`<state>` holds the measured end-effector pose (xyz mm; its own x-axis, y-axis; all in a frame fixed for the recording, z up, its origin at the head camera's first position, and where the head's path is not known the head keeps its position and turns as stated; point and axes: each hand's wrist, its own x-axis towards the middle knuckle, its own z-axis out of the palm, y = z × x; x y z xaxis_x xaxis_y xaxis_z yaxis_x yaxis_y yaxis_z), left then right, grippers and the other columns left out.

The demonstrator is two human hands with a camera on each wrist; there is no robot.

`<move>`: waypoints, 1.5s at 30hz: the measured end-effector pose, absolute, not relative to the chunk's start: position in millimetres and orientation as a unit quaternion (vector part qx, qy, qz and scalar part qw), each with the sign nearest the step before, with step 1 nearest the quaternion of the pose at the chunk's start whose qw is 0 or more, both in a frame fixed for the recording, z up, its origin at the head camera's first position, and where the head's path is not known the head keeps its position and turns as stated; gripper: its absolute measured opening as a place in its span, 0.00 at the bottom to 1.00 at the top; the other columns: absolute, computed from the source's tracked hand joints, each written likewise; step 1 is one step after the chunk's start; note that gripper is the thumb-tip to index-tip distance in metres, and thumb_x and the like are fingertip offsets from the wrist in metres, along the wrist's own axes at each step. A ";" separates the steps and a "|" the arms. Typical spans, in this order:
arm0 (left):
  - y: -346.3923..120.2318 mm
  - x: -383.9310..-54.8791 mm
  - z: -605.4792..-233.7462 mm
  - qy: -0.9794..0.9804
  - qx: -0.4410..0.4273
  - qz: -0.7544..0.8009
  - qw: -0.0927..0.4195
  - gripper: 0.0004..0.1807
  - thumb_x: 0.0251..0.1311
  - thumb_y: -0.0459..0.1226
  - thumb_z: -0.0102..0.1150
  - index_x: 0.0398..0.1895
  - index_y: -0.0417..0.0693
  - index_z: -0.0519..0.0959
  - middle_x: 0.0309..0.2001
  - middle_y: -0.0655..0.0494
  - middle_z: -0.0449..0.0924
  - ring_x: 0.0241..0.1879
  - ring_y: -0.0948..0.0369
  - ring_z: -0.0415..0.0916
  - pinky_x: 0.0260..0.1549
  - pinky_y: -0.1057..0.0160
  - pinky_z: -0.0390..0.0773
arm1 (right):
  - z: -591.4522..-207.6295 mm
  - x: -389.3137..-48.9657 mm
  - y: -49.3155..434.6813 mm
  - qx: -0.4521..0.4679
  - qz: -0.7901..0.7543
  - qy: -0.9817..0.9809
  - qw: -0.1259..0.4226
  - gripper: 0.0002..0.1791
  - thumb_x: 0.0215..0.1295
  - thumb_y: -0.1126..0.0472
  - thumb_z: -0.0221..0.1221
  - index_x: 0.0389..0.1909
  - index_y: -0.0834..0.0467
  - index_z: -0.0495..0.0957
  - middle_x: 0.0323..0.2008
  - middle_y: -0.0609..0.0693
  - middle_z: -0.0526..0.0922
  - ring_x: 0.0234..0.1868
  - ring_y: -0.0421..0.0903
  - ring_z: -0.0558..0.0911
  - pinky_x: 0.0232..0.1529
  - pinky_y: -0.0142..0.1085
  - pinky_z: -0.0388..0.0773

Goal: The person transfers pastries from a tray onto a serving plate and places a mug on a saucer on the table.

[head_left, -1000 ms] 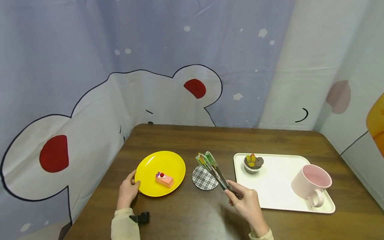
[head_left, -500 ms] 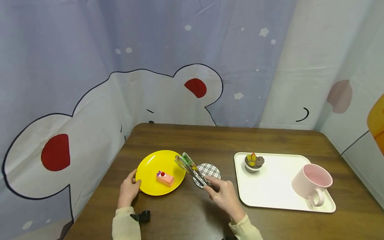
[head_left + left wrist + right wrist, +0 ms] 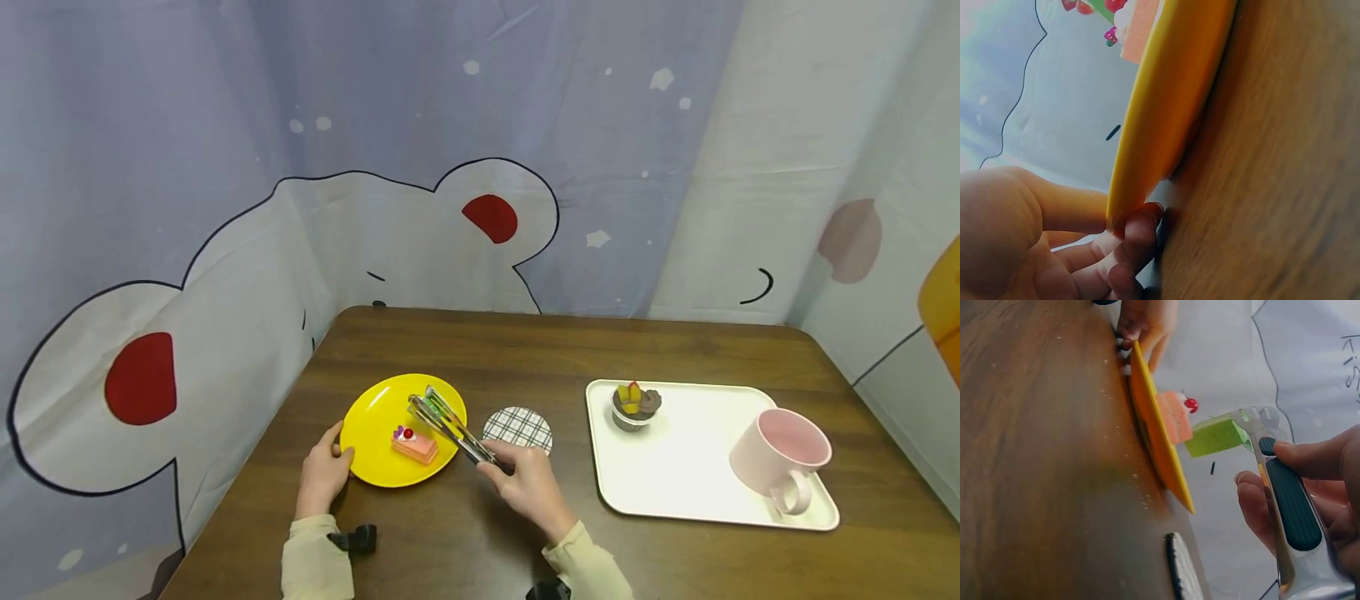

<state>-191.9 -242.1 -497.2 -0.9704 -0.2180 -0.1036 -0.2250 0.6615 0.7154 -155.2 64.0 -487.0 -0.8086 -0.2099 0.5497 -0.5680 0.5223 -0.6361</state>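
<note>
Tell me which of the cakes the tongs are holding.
The green cake: the tongs grip it, while the pink cake lies on the plate and the cupcake sits on the tray.

Brown wood-grain table (image 3: 600, 352), rect. top, rounded far cnrs approx. 10 & 2 o'clock. Nr the middle: thin round coaster, white w/ black check (image 3: 517, 425). Taking that as clock ctr, a glossy yellow round plate (image 3: 372, 425) sits at 9 o'clock, just beside it, not touching; its rim stands off the wood. At 3 o'clock: white rect. tray w/ rounded cnrs & raised edge (image 3: 686, 479), flat on the wood, apart from the coaster.
</note>
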 end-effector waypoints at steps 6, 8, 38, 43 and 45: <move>-240.9 -191.5 -495.7 0.913 -0.123 0.389 0.010 0.31 0.65 0.35 0.47 0.71 0.35 0.58 0.38 0.42 0.72 0.31 0.55 0.70 0.32 0.63 0.66 | -494.4 -154.6 62.3 0.209 0.451 -0.853 0.157 0.14 0.55 0.65 0.67 0.43 0.63 0.85 0.25 0.54 0.87 0.13 0.26 0.73 0.20 0.19 0.69; -241.0 -191.7 -496.0 0.913 -0.124 0.390 0.011 0.31 0.65 0.35 0.47 0.71 0.35 0.58 0.39 0.41 0.72 0.32 0.54 0.70 0.32 0.63 0.66 | -496.8 -154.2 63.5 0.198 0.446 -0.859 0.154 0.15 0.54 0.65 0.67 0.44 0.64 0.85 0.26 0.56 0.87 0.12 0.28 0.74 0.21 0.19 0.69; -243.3 -193.7 -499.3 0.913 -0.120 0.389 0.012 0.32 0.66 0.34 0.47 0.72 0.34 0.56 0.39 0.41 0.74 0.28 0.57 0.73 0.32 0.63 0.66 | -481.7 -127.8 97.8 0.134 0.373 -0.902 0.174 0.20 0.46 0.59 0.73 0.42 0.58 0.85 0.18 0.37 0.80 0.20 0.29 0.72 0.27 0.28 0.71; -242.7 -193.0 -499.6 0.911 -0.125 0.393 0.017 0.32 0.67 0.34 0.47 0.72 0.35 0.56 0.39 0.40 0.75 0.24 0.61 0.74 0.31 0.64 0.67 | -475.8 -118.9 108.8 0.142 0.387 -0.894 0.174 0.24 0.47 0.60 0.72 0.49 0.55 0.83 0.20 0.36 0.81 0.19 0.26 0.68 0.25 0.26 0.68; -242.5 -193.2 -499.8 0.912 -0.124 0.392 0.016 0.32 0.67 0.35 0.47 0.72 0.35 0.56 0.39 0.41 0.75 0.24 0.61 0.74 0.32 0.64 0.67 | -473.8 -115.4 114.2 0.146 0.393 -0.891 0.174 0.27 0.47 0.61 0.72 0.53 0.52 0.80 0.20 0.36 0.81 0.19 0.25 0.67 0.25 0.25 0.67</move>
<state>-193.2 -242.5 -499.8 -0.9688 -0.2135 -0.1259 -0.2383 0.6624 0.7102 -115.4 114.2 -473.8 -0.8969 -0.1237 0.4246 -0.3970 0.6483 -0.6497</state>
